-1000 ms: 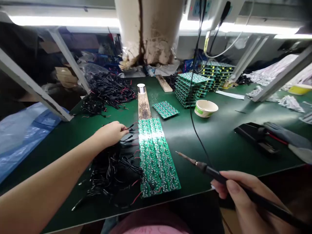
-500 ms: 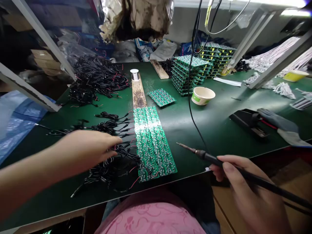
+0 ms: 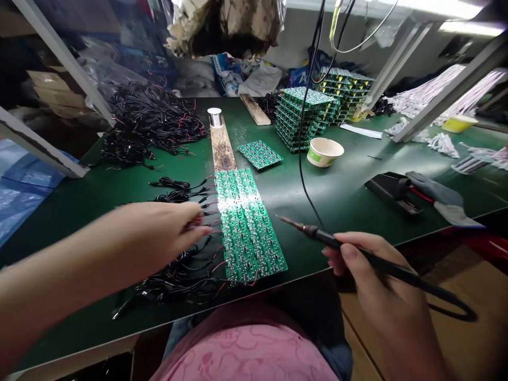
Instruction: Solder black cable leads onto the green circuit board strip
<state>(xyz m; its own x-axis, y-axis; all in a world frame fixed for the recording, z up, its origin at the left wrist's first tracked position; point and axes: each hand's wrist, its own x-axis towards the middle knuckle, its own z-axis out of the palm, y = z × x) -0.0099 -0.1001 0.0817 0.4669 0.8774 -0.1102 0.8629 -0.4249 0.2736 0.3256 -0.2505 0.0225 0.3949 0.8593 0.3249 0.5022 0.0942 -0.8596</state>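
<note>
A panel of green circuit boards lies at the table's front, its far end resting on a scorched wooden strip. Black cables with thin red wire ends reach its left edge. Over these cables is my left hand, slightly blurred, thumb and forefinger apart beside the board's edge; I see nothing held between them. My right hand is closed around the black handle of a soldering iron. The iron's tip points left, just off the panel's right edge and not touching it.
Behind stand stacked circuit boards, a paper bowl and a single board panel. A metal cylinder tops the strip. A cable heap lies back left. At right are a black holder and a glove. A cord hangs down.
My left hand has moved right and slightly up, closer to the panel's edge. The black cables near the front corner lie differently. My right hand and the iron have shifted slightly left and up.
</note>
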